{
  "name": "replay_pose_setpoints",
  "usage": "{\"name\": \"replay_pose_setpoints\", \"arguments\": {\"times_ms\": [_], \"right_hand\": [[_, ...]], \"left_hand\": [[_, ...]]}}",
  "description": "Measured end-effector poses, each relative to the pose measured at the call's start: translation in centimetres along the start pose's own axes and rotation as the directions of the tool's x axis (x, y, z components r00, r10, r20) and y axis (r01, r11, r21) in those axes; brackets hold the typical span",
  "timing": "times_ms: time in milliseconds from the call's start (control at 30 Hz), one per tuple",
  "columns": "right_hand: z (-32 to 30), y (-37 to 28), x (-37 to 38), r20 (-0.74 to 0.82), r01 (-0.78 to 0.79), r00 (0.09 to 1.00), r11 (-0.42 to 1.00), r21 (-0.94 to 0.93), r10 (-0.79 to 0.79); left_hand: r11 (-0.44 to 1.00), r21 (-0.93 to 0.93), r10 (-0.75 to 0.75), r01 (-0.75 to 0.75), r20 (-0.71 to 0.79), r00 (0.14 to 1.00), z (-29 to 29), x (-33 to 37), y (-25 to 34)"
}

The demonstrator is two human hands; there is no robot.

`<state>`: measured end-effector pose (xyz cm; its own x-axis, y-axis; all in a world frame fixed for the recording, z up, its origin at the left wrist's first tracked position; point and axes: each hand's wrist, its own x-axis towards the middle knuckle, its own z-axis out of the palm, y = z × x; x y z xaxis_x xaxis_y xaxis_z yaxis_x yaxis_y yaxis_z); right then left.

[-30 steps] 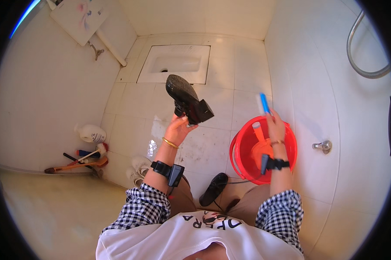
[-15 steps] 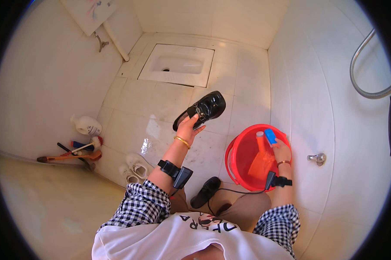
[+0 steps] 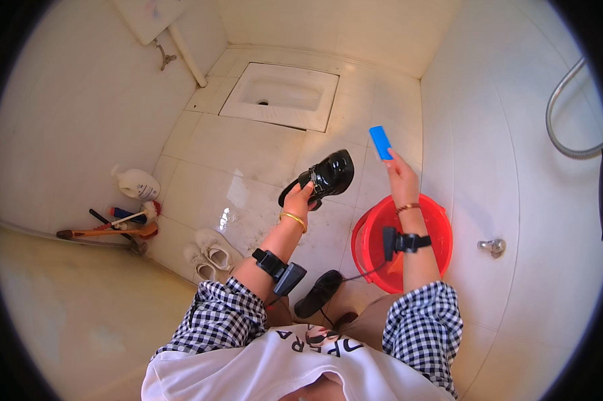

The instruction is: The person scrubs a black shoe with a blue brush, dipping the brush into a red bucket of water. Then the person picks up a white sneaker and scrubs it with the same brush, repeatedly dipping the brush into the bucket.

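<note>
Over the middle of the floor, a glossy black loafer [image 3: 333,174] with a metal buckle is gripped at its instep by my left hand [image 3: 298,199], toe pointing to the upper right. My right hand [image 3: 402,179] is raised beyond the bucket and pinches one end of a flat blue oblong block [image 3: 380,142]; whether it has bristles underneath cannot be seen. The block and the shoe are apart. Below my right forearm stands a red bucket [image 3: 438,224], and the forearm hides part of its inside. Another black shoe [image 3: 319,294] is near my legs.
A squat toilet [image 3: 288,97] is set in the tiled floor ahead. White shoes [image 3: 216,254], several brushes [image 3: 114,232] and a white bottle [image 3: 137,184] are on the left. A wall tap [image 3: 492,248] and shower hose [image 3: 552,127] are on the right. Cables run from my wrist straps.
My right hand has lifted the blue block up out of the bucket, forward and to the left. The loafer in my left hand has shifted slightly right and tilted.
</note>
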<state>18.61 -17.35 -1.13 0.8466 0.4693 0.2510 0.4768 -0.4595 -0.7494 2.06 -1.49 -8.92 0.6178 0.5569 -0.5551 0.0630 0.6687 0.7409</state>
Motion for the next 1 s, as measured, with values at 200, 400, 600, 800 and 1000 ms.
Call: {"name": "replay_pose_setpoints", "arguments": {"times_ms": [200, 400, 600, 800, 1000], "right_hand": [[-0.5, -2.6, -2.4, 0.146, 0.121, 0.976, 0.96, 0.254, -0.162], [-1.3, -4.3, -3.9, 0.188, 0.038, 0.979, 0.977, 0.209, -0.079], [1.3, -7.4, -3.3, 0.196, 0.131, 0.979, 0.923, -0.362, -0.062], [9.7, -14.2, -5.4, 0.189, 0.346, 0.928, 0.932, -0.107, -0.323], [4.8, -8.0, -1.9, 0.445, 0.123, 0.895, 0.974, -0.192, -0.026]], "left_hand": [[0.968, -0.209, 0.187, -0.139, 0.235, 0.954, 0.9, 0.1, -0.1], [0.932, -0.358, 0.066, 0.061, 0.332, 0.941, 1.2, -1.9, 0.5], [0.686, 0.288, 0.48, -0.668, 0.51, 0.714, 1.4, -1.5, -2.0], [0.827, -0.063, 0.533, -0.559, 0.405, 0.743, 2.4, -0.5, -5.2], [0.292, 0.429, 0.701, -0.855, 0.512, 0.496, -1.0, -0.6, -3.4]]}}
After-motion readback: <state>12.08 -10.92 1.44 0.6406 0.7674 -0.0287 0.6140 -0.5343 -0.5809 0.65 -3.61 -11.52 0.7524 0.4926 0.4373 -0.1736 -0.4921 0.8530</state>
